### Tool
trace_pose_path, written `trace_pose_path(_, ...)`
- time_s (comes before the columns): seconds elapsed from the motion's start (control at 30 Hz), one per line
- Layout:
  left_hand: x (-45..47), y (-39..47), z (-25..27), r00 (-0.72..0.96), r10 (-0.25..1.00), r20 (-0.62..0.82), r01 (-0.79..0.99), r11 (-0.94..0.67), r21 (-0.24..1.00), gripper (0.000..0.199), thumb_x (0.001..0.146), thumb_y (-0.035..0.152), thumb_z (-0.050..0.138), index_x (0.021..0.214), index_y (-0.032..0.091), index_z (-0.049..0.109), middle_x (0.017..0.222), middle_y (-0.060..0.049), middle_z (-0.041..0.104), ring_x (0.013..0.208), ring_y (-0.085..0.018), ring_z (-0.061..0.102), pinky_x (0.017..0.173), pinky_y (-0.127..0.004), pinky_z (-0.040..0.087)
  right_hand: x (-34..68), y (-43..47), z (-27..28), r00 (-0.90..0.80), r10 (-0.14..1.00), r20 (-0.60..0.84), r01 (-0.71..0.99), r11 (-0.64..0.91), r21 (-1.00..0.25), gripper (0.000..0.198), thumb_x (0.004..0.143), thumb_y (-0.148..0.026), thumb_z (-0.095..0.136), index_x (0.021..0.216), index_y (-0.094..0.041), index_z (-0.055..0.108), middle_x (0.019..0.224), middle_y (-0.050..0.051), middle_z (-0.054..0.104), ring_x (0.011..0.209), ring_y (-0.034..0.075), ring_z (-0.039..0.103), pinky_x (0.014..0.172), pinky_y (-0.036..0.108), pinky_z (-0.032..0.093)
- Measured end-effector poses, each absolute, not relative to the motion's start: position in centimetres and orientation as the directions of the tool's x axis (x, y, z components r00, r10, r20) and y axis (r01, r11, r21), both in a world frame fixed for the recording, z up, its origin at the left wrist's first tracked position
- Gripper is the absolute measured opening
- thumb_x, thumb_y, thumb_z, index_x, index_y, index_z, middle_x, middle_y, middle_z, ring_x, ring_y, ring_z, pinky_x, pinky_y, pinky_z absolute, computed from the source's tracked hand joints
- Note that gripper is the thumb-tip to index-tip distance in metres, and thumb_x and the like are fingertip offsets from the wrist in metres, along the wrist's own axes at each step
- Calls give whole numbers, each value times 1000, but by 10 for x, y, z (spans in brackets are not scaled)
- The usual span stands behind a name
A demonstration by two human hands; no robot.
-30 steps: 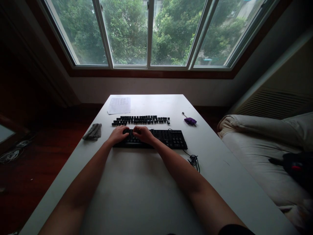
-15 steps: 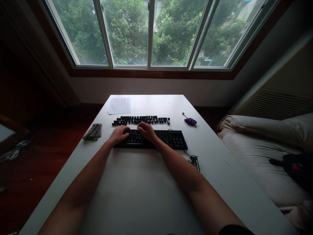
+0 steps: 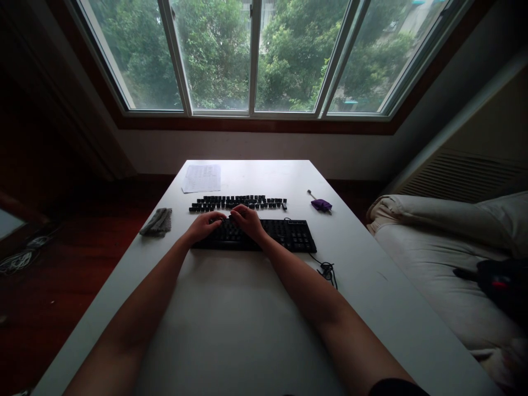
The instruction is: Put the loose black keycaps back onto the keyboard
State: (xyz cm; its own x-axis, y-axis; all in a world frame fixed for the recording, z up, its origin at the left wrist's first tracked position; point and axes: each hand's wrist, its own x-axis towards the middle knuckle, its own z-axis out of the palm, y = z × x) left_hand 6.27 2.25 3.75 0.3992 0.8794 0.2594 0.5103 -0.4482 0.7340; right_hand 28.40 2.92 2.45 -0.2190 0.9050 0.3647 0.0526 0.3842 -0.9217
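Note:
A black keyboard [image 3: 247, 242] lies across the white table in front of me, with a number pad on its right. My left hand [image 3: 205, 224] is over the keyboard's left part, thumb and fingers slightly apart and pointing right. Beside it, my right hand [image 3: 247, 219] has its fingertips pinched together at the keyboard's back edge. A small dark piece, apparently a keycap, shows at those fingertips, mostly hidden. Loose black keycaps [image 3: 243, 198] stand in rows just behind the keyboard. My hands cover part of the keys.
A grey cloth [image 3: 157, 223] lies at the left table edge, and printed paper [image 3: 202, 179] at the back left. On the right are a purple cloth-like item [image 3: 321, 205], a thin brush [image 3: 311, 193] and a coiled cable [image 3: 328, 269]. A sofa [image 3: 433, 258] stands at right.
My left hand has shifted right along the keyboard, closer to the right hand. The right hand has hardly moved. Keyboard and keycap rows look the same.

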Motion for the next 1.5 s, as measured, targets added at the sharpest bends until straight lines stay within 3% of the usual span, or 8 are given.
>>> trace_pose_path(0.33, 67, 22, 37, 335, 880, 337, 523, -471, 710, 29, 89, 30, 56, 111, 24, 72, 106, -4, 72, 89, -18, 66, 78, -31, 52, 281, 29, 20, -278, 882, 379, 50, 408, -912, 30, 86, -48, 65, 97, -20, 66, 76, 2, 70, 62, 14, 64, 59, 25, 50)
trace_pose_path(0.57, 71, 20, 36, 322, 873, 365, 563, -487, 668, 27, 89, 31, 56, 110, 24, 72, 102, -5, 68, 84, -18, 65, 77, -32, 52, 282, 19, 28, -290, 864, 411, 158, 467, -870, 29, 87, -46, 63, 96, -19, 68, 76, 2, 69, 65, 14, 62, 63, 25, 49)
trace_pose_path(1.2, 78, 18, 32, 305, 866, 397, 533, -500, 682, 27, 85, 22, 56, 105, 23, 73, 111, -6, 68, 98, -21, 65, 85, -34, 54, 281, 22, 23, -305, 863, 404, 162, 465, -871, 28, 87, -46, 64, 95, -19, 69, 77, 2, 71, 67, 15, 65, 64, 25, 50)
trace_pose_path(1.5, 76, 19, 32, 291, 881, 374, 507, -473, 720, 29, 84, 19, 54, 107, 23, 72, 114, -6, 67, 91, -18, 66, 86, -34, 54, 280, 20, 25, -265, 869, 417, 198, 472, -859, 25, 89, -43, 60, 91, -19, 67, 74, 1, 69, 65, 14, 63, 63, 24, 48)
